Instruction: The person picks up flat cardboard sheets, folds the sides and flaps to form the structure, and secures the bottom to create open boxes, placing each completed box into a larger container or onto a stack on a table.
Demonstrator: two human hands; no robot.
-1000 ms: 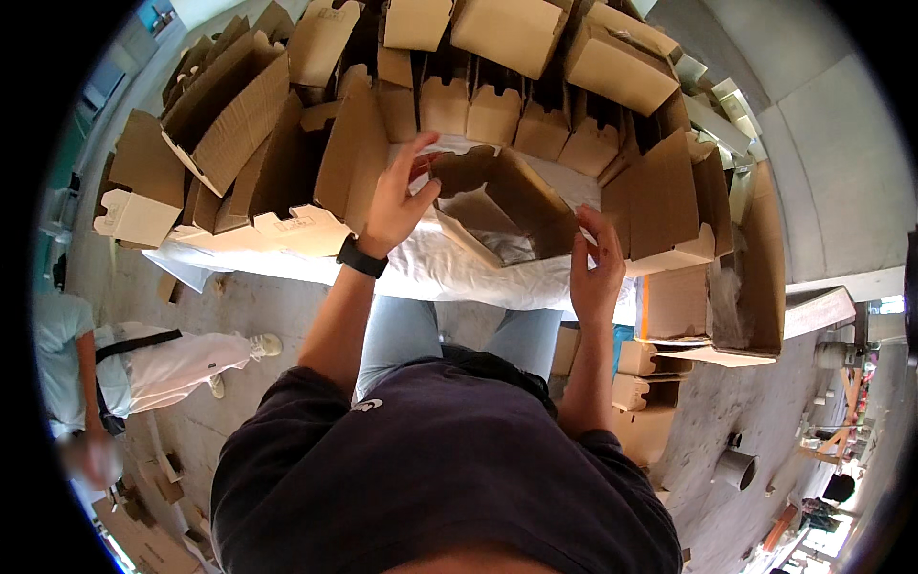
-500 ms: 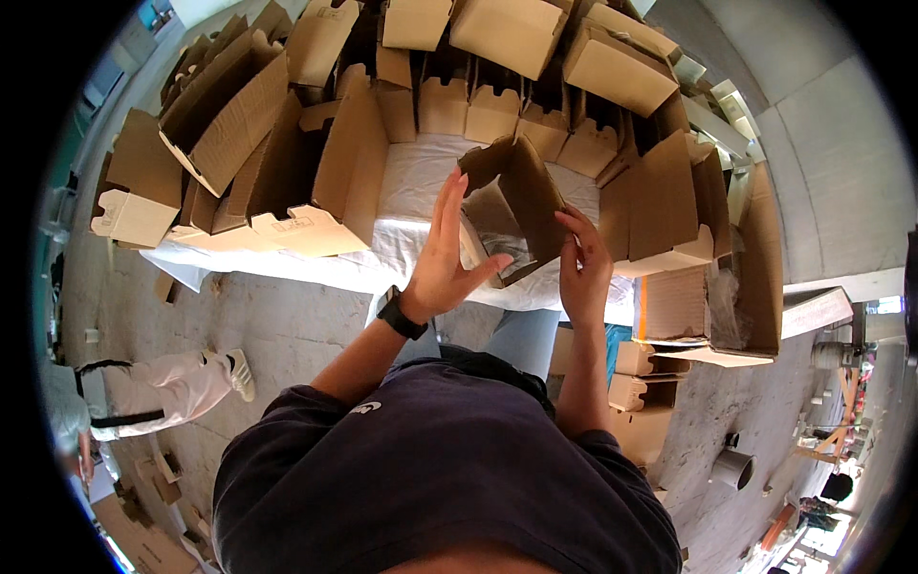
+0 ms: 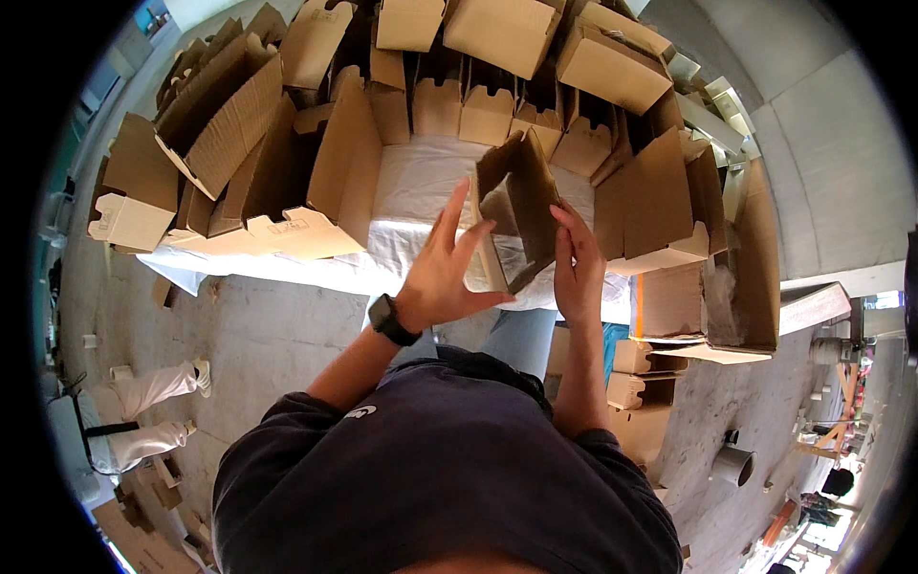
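An open-topped brown cardboard box (image 3: 535,196) stands tilted in front of me, over the near edge of the white-covered table (image 3: 397,206). At its left wall is my left hand (image 3: 442,273), open, with fingers and thumb spread; whether it touches the cardboard I cannot tell. My right hand (image 3: 579,270) grips the box's right wall, its fingertips at the top edge and the palm beside the outer face. Inside the box the lower part looks pale, and its contents cannot be made out.
Open cardboard boxes (image 3: 335,167) crowd the table's left side, with more boxes (image 3: 650,196) at the right and stacked rows (image 3: 507,33) behind. A large carton (image 3: 755,268) holds clear plastic. Smaller boxes (image 3: 641,392) stand low at my right. Another person (image 3: 124,421) is at the far left.
The box has turned and become narrower in view. My left fingers have shifted lower and bent along its left side. The other person's legs have moved farther left and apart.
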